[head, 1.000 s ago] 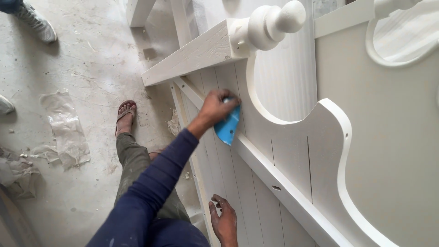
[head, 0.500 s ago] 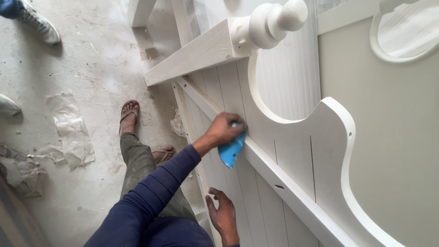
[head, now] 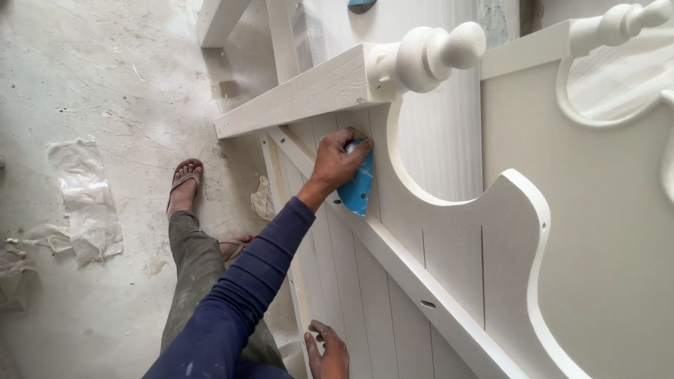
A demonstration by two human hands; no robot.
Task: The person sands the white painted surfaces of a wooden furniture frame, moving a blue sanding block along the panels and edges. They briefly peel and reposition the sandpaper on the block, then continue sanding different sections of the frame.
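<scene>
My left hand, on a dark blue sleeve, is shut on a blue sanding pad and presses it flat against the white slatted furniture panel, just under the white rail with the turned knob. Low in the view, my right hand rests with fingers apart on the panel's lower edge and holds nothing. My leg in olive trousers and my sandalled foot stand on the floor left of the panel.
A curved white cut-out board rises to the right of the pad. A second white piece with a spindle leans at top right. Crumpled plastic sheets lie on the dusty concrete floor. A blue object shows at the top edge.
My left hand slid the blue pad down the panel, then back up toward the rail. My right hand stayed at the panel's lower edge.
</scene>
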